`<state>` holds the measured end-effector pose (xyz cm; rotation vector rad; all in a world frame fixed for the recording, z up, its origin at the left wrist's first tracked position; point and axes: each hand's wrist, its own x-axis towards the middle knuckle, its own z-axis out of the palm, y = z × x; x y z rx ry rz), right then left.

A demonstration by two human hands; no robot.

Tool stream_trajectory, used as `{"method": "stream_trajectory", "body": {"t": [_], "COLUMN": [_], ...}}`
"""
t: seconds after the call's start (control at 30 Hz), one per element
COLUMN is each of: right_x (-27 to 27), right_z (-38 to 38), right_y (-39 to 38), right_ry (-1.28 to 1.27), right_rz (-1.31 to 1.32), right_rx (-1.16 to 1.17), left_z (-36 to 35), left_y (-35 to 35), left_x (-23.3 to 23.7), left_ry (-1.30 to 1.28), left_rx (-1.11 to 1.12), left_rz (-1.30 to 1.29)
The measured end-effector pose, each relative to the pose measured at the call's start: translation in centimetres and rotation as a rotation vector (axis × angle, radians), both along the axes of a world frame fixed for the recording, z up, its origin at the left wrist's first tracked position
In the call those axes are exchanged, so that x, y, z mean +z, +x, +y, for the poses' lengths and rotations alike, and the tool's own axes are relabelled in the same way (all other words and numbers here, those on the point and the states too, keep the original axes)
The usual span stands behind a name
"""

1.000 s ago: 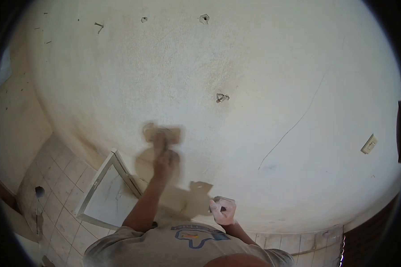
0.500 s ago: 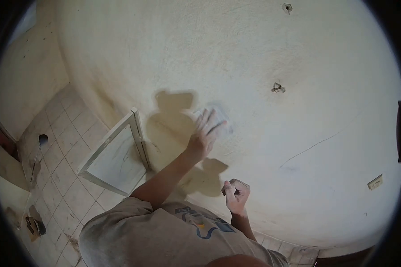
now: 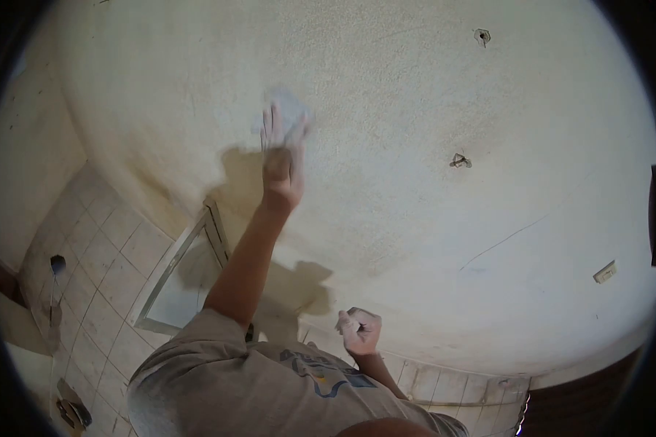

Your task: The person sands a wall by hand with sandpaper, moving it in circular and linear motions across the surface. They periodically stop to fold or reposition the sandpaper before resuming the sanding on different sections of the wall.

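Note:
Flat against the wall (image 3: 393, 189), my left hand (image 3: 280, 156) is raised with its fingers stretched over a pale, blurred pad (image 3: 288, 109). The pad shows beyond and beside the fingertips. My right hand (image 3: 359, 331) is closed in a fist, lower down in front of my shirt (image 3: 270, 386). It is whitened with dust, and whatever is inside the fist is too small to make out. Shadows of my arms and hands fall on the wall.
A white-framed panel (image 3: 175, 284) leans by the wall at lower left, over a tiled floor (image 3: 98, 269). Wall fixtures include a box with wires (image 3: 460, 161), a hole (image 3: 482, 36) and a switch plate (image 3: 605, 272). A dark object (image 3: 73, 414) lies at bottom left.
My left hand has moved up and to the left across the wall with the pad. My right fist appears slightly lower and further left. The view has shifted a little.

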<state>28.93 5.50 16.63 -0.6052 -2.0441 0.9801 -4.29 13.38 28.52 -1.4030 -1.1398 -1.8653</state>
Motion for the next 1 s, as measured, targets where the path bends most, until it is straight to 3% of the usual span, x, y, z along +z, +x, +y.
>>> {"method": "stream_trajectory", "body": {"t": [0.03, 0.1, 0.17, 0.2, 0.27, 0.33, 0.37, 0.4, 0.5, 0.53, 0.6, 0.67, 0.73, 0.83, 0.87, 0.97, 1.0], "right_x": [0.4, 1.6, 0.0, -1.0, -5.6, -9.8, -9.7, -9.1, -9.8, -10.3, -9.3, -5.6, -5.2, -4.8, -5.1, -4.7, -4.4], "right_z": [-0.6, -1.9, -1.7, -1.8, -0.9, -1.6, -2.1, -2.3, -1.8, -1.0, -1.0, -1.6, -1.8, -2.2, -2.1, -2.5, -2.6], "right_y": [-0.4, -1.1, -1.5, -2.0, -2.2, -2.7, -3.4, -3.4, -3.9, -4.0, -3.9, -5.5, -5.9, -7.4, -7.6, -9.2, -9.8], "right_ry": [-0.065, -0.193, -0.29, -0.364, -0.416, -0.474, -0.501, -0.735, -0.73, -0.525, -0.538, -0.575, -0.528, -0.55, -0.564, -0.599, -0.608], "right_rz": [-0.018, -0.046, -0.152, -0.224, -0.515, -0.241, -0.105, -0.066, 0.263, 0.221, 0.338, 0.531, 0.538, 0.562, 0.549, 0.539, 0.541], "right_rx": [0.006, 0.014, 0.056, 0.041, 0.002, -0.169, -0.248, -0.323, -0.481, -0.507, -0.447, -0.365, -0.381, -0.382, -0.349, -0.315, -0.317], "left_z": [0.0, -2.9, -6.6, -8.3, -10.8, -11.2, -11.5, -11.7, -11.2, -10.9, -10.4, -10.5, -10.6, -10.9, -11.3, -11.6, -11.4], "left_y": [0.7, 3.3, 6.5, 8.1, 9.3, 9.3, 9.9, 10.3, 11.0, 11.0, 10.6, 9.8, 8.3, 6.6, 6.4, 5.1, 4.3], "left_x": [-2.6, -8.2, -13.6, -15.9, -22.2, -25.0, -24.6, -24.2, -21.6, -20.9, -19.6, -18.2, -17.3, -17.5, -17.1, -15.8, -16.6], "left_ry": [-0.033, -0.45, -0.657, -0.609, -0.943, -1.101, -1.032, -0.963, -0.993, -0.987, -0.977, -1.047, -1.177, -1.012, -0.9, -0.842, -0.924], "left_rx": [-0.13, -0.013, -0.062, -0.246, -0.476, -0.657, -0.748, -0.835, -1.052, -1.169, -1.406, -1.33, -1.153, -1.069, -1.106, -0.99, -1.056], "left_rz": [-0.073, 0.045, 0.046, -0.138, -0.409, -0.548, -0.604, -0.661, -0.765, -0.779, -0.811, -0.785, -0.645, -0.703, -0.872, -0.875, -0.816]}}
